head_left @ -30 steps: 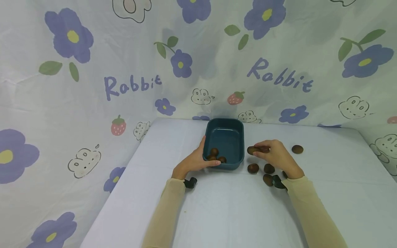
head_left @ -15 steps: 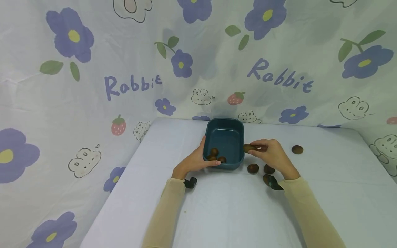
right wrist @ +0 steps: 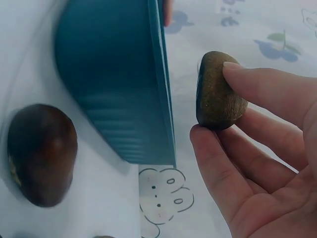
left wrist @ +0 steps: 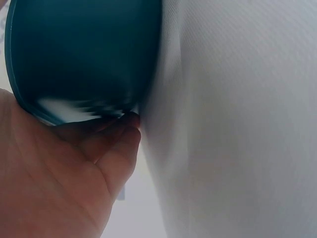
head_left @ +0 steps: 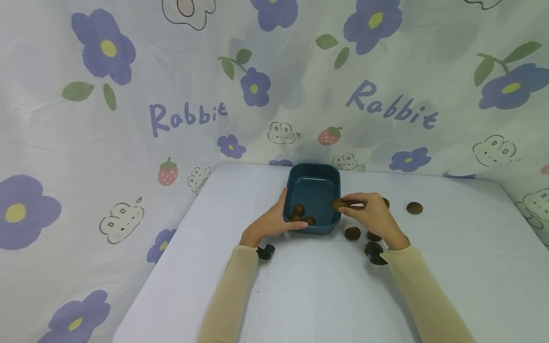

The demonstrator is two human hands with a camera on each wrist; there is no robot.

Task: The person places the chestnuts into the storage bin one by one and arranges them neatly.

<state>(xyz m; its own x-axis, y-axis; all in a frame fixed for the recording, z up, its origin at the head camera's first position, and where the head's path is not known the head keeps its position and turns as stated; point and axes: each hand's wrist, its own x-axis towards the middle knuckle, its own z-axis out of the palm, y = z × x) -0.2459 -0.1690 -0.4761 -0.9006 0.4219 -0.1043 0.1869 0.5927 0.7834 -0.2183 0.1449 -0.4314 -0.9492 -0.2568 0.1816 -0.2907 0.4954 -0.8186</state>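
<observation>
A dark teal rectangular container (head_left: 315, 190) stands on the white table, with several brown chestnuts (head_left: 299, 209) in its near left corner. My left hand (head_left: 271, 221) holds that corner, thumb along the near rim and fingers at the left wall; the left wrist view shows the fingertips (left wrist: 130, 121) against the container's outside. With thumb and fingers my right hand (head_left: 374, 215) pinches a chestnut (right wrist: 218, 91) over the container's right rim. In the right wrist view this chestnut is raised above the rim, apart from the wall. The left hand partly hides the chestnuts inside.
On the table right of the container lie loose chestnuts: one near its corner (head_left: 352, 233), one below the right hand (head_left: 374, 237), and one farther right (head_left: 414, 208). Another chestnut (head_left: 386, 203) is partly hidden behind the right hand. A patterned cloth (head_left: 188, 71) hangs behind the table.
My right hand has moved left with the chestnut, from the table beside the container to over its right rim. The left hand keeps its hold. The head view has shifted slightly.
</observation>
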